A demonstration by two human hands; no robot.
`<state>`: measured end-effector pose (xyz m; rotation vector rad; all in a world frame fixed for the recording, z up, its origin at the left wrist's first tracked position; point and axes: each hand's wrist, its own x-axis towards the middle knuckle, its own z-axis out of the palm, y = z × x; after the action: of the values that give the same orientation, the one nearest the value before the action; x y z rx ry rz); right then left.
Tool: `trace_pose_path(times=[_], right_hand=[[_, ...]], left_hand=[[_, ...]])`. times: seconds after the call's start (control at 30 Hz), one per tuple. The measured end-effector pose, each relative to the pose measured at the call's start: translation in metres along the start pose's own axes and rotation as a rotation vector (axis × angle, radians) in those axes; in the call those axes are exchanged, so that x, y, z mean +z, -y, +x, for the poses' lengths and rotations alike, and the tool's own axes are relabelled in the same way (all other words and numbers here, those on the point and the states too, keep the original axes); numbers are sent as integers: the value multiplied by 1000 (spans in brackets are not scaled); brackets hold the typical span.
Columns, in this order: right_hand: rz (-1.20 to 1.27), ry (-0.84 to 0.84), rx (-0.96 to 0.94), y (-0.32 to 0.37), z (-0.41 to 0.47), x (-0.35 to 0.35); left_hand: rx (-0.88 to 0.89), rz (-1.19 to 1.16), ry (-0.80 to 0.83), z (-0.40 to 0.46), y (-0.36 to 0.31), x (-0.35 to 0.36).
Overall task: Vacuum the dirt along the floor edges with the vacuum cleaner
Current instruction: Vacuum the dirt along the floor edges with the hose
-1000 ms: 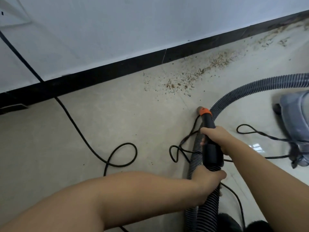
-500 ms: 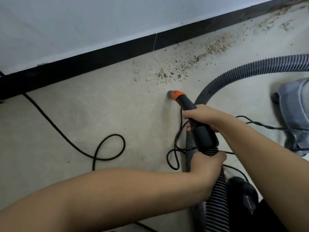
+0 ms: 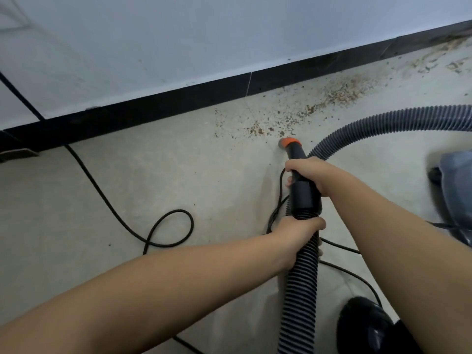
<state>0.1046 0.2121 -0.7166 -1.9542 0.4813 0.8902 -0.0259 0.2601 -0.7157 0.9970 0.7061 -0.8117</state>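
The vacuum's black nozzle with an orange tip (image 3: 291,143) points down at the pale floor, just short of a band of brown dirt (image 3: 281,121) that runs along the black skirting (image 3: 178,100) to the upper right. My right hand (image 3: 309,175) grips the black nozzle tube close behind the tip. My left hand (image 3: 298,231) grips the ribbed grey hose (image 3: 304,277) where it joins the tube. The hose loops round to the grey vacuum body (image 3: 457,190) at the right edge.
A black power cord (image 3: 163,226) crosses the floor from the wall at the left and makes a loop in the middle. More cord lies under the hose. A black shoe (image 3: 365,325) shows at the bottom right. Thicker dirt (image 3: 344,90) lies further right along the skirting.
The nozzle tip has moved forward towards the dirt band. Both hands keep their grip on tube and hose.
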Motion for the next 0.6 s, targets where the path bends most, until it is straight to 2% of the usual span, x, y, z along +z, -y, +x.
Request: trace_pose_path(times=[0.1,0.27,0.6], right_hand=[[28,-34,16,3,10,-24],[11,40,17,8,22,-40],[-106,155,-52,8,10,17]], left_hand=[[-10,15,17,10,-12,17],[31,-34,-41,22,-21,34],[72,-130,-109,0,4,4]])
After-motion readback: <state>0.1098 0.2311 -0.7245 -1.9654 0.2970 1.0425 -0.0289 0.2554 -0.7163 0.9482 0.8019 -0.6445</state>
